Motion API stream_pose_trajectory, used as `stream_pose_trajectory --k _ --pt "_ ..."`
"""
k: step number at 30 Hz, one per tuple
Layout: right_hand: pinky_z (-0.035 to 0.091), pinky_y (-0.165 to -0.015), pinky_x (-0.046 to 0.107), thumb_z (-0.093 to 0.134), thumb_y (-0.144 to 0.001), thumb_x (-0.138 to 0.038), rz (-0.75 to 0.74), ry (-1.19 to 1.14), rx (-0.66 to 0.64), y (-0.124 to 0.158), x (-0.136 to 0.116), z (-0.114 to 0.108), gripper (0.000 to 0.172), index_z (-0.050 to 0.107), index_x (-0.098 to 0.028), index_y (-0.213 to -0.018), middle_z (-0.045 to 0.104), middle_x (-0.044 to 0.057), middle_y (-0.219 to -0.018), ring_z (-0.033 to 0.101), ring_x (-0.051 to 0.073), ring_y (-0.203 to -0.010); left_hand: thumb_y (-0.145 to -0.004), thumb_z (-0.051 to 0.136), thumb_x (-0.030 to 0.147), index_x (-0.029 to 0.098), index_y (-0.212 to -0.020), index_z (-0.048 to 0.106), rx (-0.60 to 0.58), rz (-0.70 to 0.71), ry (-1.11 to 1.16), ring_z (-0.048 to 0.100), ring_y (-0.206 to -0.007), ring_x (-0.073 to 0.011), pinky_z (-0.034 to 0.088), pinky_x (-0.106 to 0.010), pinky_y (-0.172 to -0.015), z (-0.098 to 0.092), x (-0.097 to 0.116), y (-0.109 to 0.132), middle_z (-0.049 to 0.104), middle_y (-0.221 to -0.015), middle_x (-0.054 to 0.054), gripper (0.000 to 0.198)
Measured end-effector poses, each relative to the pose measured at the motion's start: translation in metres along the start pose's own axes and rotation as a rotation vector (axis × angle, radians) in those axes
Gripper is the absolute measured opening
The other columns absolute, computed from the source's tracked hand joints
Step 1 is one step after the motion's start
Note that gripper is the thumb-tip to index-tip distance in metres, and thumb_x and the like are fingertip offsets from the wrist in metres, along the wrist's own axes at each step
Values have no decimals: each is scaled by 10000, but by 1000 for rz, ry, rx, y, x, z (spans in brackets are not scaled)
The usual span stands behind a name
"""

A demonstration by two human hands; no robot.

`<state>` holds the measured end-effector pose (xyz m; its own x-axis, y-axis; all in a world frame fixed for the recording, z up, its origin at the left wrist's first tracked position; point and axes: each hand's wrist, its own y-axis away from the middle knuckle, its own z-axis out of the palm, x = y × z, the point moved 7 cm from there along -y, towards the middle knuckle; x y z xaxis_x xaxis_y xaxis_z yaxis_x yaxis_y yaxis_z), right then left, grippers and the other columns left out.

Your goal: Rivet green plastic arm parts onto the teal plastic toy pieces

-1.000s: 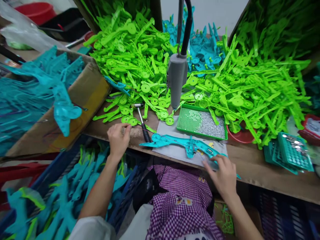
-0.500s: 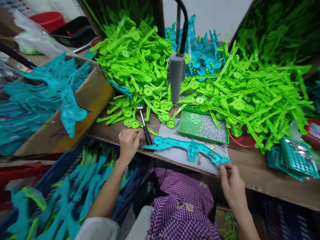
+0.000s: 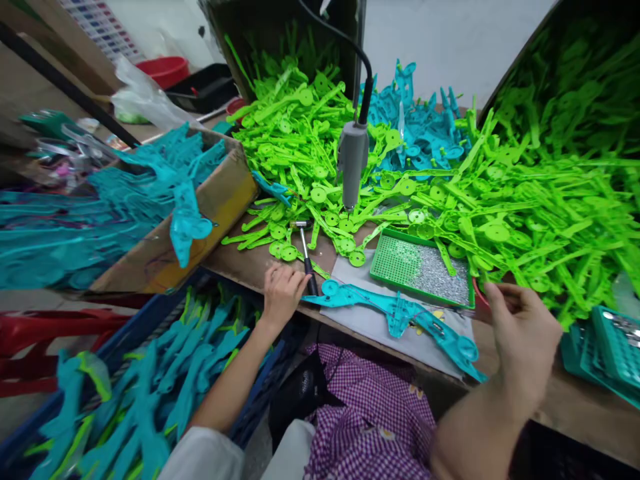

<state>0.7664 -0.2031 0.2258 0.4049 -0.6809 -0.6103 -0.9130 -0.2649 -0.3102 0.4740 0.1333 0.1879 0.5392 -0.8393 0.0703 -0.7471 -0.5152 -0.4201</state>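
A long teal plastic part (image 3: 375, 297) lies across a pale cloth (image 3: 350, 321) at the bench edge, its inner side with small fittings facing up. My left hand (image 3: 283, 293) is beside its pointed left end and the hammer (image 3: 307, 259), fingers curled; whether they touch either is hidden. My right hand (image 3: 523, 330) is raised off the part's right end, near a partly hidden red bowl (image 3: 481, 297). Its thumb and fingers are bent together, and what they hold, if anything, cannot be made out. Behind the part sits a green tray (image 3: 395, 277) of small silvery metal pieces.
An electric screwdriver (image 3: 353, 163) hangs above the bench. Heaps of lime-green plastic arms (image 3: 500, 200) spread behind it. A cardboard box (image 3: 220, 207) of teal parts stands left, above a blue crate (image 3: 175, 303) of teal and green pieces. Teal trays (image 3: 613, 353) lie at right.
My right hand has let go of the teal part's right end and moved up and to the right, near the red bowl. My left hand is nearer the hammer handle. The view has shifted.
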Motion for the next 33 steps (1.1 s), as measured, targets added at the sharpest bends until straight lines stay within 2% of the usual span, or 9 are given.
stream_pose_trajectory --k 4,7,10,12,17,21,26,30,33 --pt "408 -701 481 455 -849 -600 -83 373 2 2 25 2 509 689 -166 -975 640 192 -910 578 356 -857 -928 471 280 211 -804 565 -30 91 87 527 -1203 -247 344 -463 -1039 2 8 1 616 -1213 -109 170" --pt "387 -855 534 460 -898 -469 -247 311 128 30 -25 8 429 636 -158 -1136 611 228 -1108 546 385 -1065 -952 394 210 203 -812 548 -146 238 205 491 -1278 -210 242 -476 -1136 11 23 0 613 -1262 -81 208" --pt "391 -961 449 448 -932 -360 -599 64 -165 78 -107 66 371 553 -209 -1256 622 144 -1206 549 286 -1154 -965 352 185 207 -842 550 -211 315 252 541 -1230 -186 201 -484 -1166 14 30 -2 686 -1087 -54 234" --pt "351 -1022 439 436 -945 -354 -749 46 -350 109 -140 110 425 479 -228 -1348 535 112 -1370 477 271 -1271 -970 344 180 210 -893 556 -214 339 213 535 -1230 -187 209 -486 -1167 11 28 -3 681 -1041 -54 228" --pt "361 -1002 461 411 -953 -278 -753 162 -487 129 -122 171 463 426 -238 -1414 513 105 -1403 484 294 -1276 -974 347 189 195 -966 561 -171 356 94 602 -1038 -205 411 -443 -1034 6 12 -3 640 -967 -81 215" --pt "387 -978 446 392 -941 -182 -819 252 -505 128 -96 174 521 355 -252 -1455 488 83 -1426 476 272 -1288 -982 380 261 157 -980 570 -136 299 140 619 -799 -191 509 -325 -746 7 5 -3 626 -885 -87 216" --pt "362 -1025 446 385 -947 -183 -862 306 -464 127 -89 156 529 323 -241 -1469 441 68 -1463 439 260 -1322 -980 420 269 168 -998 583 -135 316 326 608 -762 -151 479 -262 -701 -4 15 4 631 -852 -45 193" --pt "387 -1024 412 400 -965 -300 -853 132 -478 114 -125 146 476 388 -210 -1432 503 95 -1413 470 239 -1293 -979 413 224 163 -942 589 -200 343 379 600 -784 -153 468 -267 -725 -5 34 17 628 -818 -40 190" --pt "455 -967 335 359 -972 -270 -823 -34 -618 95 -165 171 414 481 -188 -1358 575 106 -1324 556 197 -1189 -973 433 228 171 -954 604 -213 356 374 608 -779 -153 450 -278 -712 -4 47 31 646 -819 -40 181"
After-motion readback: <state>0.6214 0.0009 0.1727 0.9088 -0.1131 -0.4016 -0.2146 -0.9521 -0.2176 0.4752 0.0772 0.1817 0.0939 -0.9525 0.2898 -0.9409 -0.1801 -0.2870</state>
